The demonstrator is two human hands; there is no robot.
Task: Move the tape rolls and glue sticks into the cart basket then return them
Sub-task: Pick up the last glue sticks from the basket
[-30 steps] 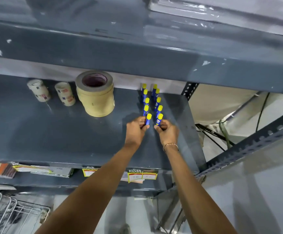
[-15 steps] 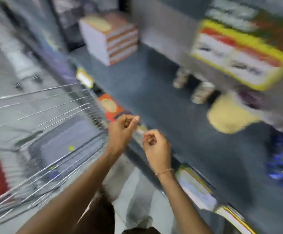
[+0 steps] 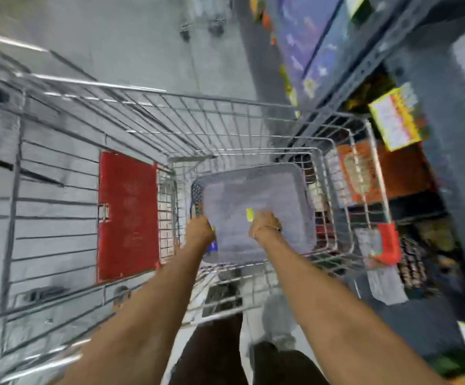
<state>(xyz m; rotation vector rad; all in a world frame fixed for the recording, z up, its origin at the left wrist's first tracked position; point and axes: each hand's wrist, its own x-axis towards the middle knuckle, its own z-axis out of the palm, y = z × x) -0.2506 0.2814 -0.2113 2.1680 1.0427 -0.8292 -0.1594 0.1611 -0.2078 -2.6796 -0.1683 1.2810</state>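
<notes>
I look down into the wire cart basket (image 3: 225, 120), and the picture is blurred. Both of my hands are lowered inside it over a grey tray (image 3: 253, 190) on its floor. My left hand (image 3: 200, 232) is closed around a blue glue stick (image 3: 212, 245), with blue and a bit of yellow showing at its right side. From my right hand's (image 3: 264, 225) fist pokes the yellow cap of another glue stick (image 3: 249, 214). The tape rolls are out of view.
A red flap (image 3: 127, 218) hangs on the cart's seat panel to the left of my hands. Dark shelving (image 3: 434, 79) with colourful packets runs along the right, close to the cart. Grey floor (image 3: 142, 37) lies beyond the cart, and my legs show below.
My hands took two glue sticks from the shelf row, swung left and down, and now sit inside the cart basket. The view turned from the shelf to the cart.
</notes>
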